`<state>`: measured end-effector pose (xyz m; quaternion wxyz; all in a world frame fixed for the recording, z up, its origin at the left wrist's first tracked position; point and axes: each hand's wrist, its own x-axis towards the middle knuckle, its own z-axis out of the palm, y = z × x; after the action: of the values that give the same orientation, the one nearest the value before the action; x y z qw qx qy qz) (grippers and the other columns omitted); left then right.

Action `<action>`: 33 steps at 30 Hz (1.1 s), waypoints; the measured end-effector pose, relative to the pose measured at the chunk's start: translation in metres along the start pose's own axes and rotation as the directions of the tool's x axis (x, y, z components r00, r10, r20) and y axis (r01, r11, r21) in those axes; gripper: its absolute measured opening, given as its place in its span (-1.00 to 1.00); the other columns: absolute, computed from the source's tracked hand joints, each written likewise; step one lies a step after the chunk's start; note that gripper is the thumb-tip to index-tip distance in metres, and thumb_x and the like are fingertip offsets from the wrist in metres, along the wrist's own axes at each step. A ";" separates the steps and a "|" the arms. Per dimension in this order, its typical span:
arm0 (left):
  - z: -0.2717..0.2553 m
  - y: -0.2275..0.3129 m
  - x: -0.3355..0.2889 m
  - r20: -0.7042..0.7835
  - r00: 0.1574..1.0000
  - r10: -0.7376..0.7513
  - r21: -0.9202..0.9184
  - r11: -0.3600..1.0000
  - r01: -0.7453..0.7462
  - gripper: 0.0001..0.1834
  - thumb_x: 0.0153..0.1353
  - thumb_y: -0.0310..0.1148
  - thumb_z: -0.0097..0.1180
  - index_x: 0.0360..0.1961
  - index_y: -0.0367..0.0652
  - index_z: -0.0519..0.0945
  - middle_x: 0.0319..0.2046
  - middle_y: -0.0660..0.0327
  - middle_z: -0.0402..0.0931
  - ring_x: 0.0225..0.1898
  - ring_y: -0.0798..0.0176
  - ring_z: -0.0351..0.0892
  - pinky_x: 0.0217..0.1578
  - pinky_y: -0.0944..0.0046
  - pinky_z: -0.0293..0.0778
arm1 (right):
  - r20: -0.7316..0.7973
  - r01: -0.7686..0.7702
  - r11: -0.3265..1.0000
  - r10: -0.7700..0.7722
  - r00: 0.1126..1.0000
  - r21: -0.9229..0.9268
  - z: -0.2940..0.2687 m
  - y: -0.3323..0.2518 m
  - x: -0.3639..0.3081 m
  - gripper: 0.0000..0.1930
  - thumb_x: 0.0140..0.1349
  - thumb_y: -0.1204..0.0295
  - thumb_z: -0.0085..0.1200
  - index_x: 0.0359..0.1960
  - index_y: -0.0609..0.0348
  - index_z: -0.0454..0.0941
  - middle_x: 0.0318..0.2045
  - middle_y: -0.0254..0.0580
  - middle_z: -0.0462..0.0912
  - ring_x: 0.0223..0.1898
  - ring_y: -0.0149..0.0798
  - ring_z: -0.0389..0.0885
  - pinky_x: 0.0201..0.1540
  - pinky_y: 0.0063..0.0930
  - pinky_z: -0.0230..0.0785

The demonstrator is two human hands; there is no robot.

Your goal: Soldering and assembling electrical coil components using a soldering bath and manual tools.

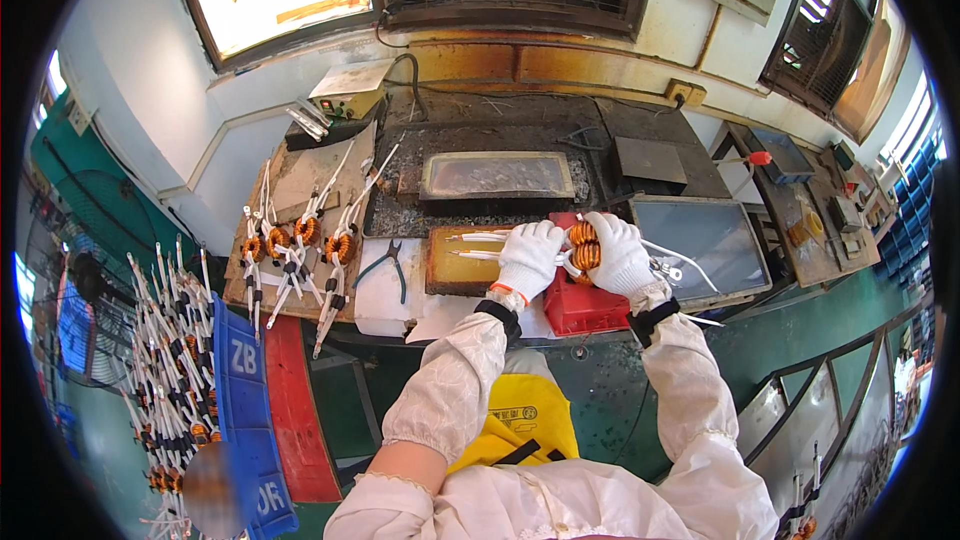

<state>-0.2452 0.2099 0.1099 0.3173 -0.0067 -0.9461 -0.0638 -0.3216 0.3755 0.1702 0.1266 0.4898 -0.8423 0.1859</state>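
Between my white-gloved hands is a copper-wound toroidal coil (pixel 583 250), held above a red block-shaped stand (pixel 580 311). My left hand (pixel 530 258) is closed around the coil's white-sleeved leads, whose bare ends point left over a shallow tray with an amber surface (pixel 450 275). Against the coil's right side, my right hand (pixel 618 258) grips with fingers curled over the winding. More white leads (pixel 688 262) stick out to the right past that hand, one with a lug-like end. Pliers with dark blue handles (pixel 388 268) lie on white paper left of the amber tray.
Behind sits a rectangular solder pot (pixel 495 178) in a grimy bench recess. Several finished-looking coils (pixel 307 230) lie on cardboard at left. A grey tray (pixel 700 230) is at right. A blue bin (pixel 240 370) stands lower left, beside piled coils (pixel 180 380). A metal-framed rack (pixel 825 410) is lower right.
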 end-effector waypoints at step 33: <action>0.003 -0.002 0.000 0.048 0.997 -0.055 -0.062 0.996 0.058 -0.74 0.07 -0.22 0.04 -0.25 -0.11 0.44 -0.30 0.12 0.45 -0.22 0.05 0.49 -0.17 0.13 0.38 | 0.007 -0.013 0.999 0.013 1.000 -0.031 0.000 0.000 0.002 -0.26 -0.21 0.25 0.36 0.08 0.16 0.34 -0.08 -0.02 0.48 -0.01 0.03 0.45 0.04 -0.16 0.23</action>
<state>-0.2469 0.2086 0.1069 0.2933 0.0085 -0.9505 -0.1024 -0.3224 0.3739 0.1706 0.1300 0.4831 -0.8487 0.1718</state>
